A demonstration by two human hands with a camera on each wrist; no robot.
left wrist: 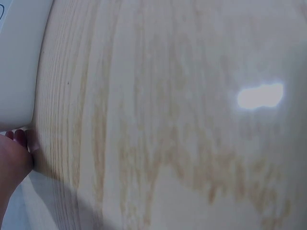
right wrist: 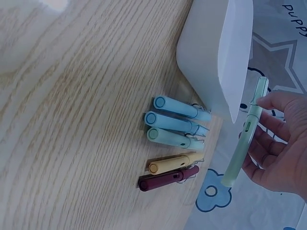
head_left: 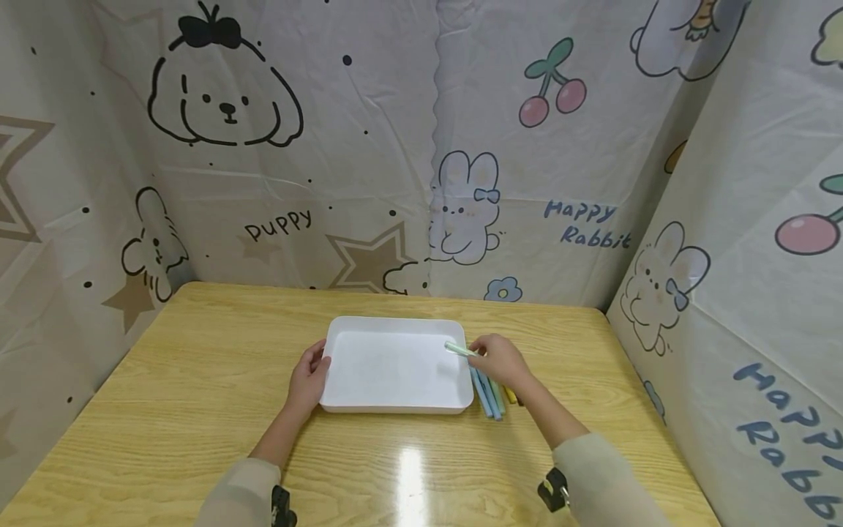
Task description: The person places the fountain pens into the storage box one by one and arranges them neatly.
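1. Supporting the arrangement: wood-grained counter (head_left: pixel 217 351).
2. White tray (head_left: pixel 391 369), rectangular, resting on the counter.
3. Left hand (head_left: pixel 308 377), holding the tray's left end.
4. Right hand (head_left: pixel 500 360), thumb and fingers pinching a pale green pen (right wrist: pixel 243 141) above the tray's right edge.
5. Two blue pens (right wrist: pixel 168 122), one green pen (right wrist: pixel 169 138), one yellow pen (right wrist: pixel 171 164) and one dark red pen (right wrist: pixel 167 180), side by side just right of the tray.

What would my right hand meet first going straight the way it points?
Likely the white tray, though your right hand, holding a pale green pen, might pass over it; height is unclear.
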